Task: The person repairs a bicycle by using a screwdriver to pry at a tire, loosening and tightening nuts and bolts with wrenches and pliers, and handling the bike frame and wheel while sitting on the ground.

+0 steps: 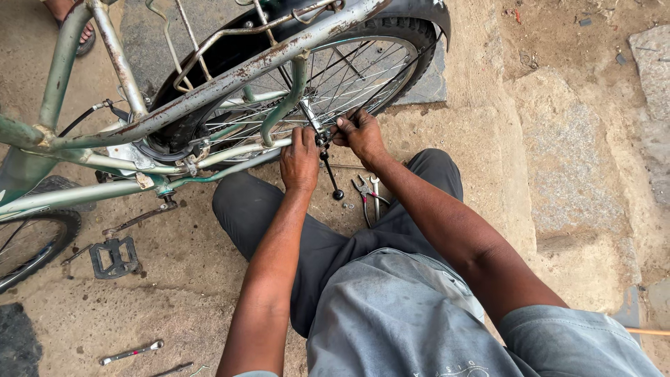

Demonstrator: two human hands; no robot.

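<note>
A worn pale green bicycle (230, 77) stands on sandy ground, its rear wheel (363, 63) at the top centre. My left hand (300, 159) grips the frame stay beside the wheel's axle. My right hand (361, 132) is closed at the axle nut, fingers pinched on a small part I cannot make out. A black kickstand (329, 174) hangs down between both hands. Pliers (364, 192) and a small wrench (376, 195) lie on the ground between my knees.
A black pedal (112, 258) and its crank hang at the left. Another spanner (130, 352) lies on the ground at the bottom left. A second tyre (31, 241) shows at the left edge. Another person's sandalled foot (77, 28) is at the top left. Stone slabs border the right.
</note>
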